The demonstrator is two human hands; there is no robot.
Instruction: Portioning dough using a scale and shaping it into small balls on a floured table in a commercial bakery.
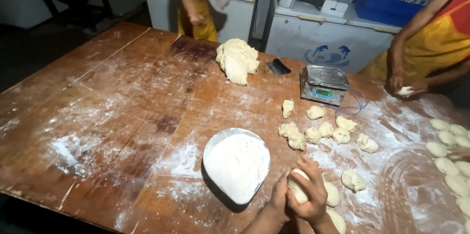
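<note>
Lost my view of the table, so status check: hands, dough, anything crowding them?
Both hands, left hand and right hand, cupped around one dough piece. Flour pan close to the left. Dough balls just right.

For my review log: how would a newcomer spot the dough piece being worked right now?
On the floured wooden table, find the metal flour pan at the near edge. Just right of it, the dough ball sits between both hands; unlike other pieces, it is off the table.

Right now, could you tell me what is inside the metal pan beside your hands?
The metal pan holds a heaped mound of white flour. The flour covers the pan's bottom, so anything beneath it is hidden.
</note>
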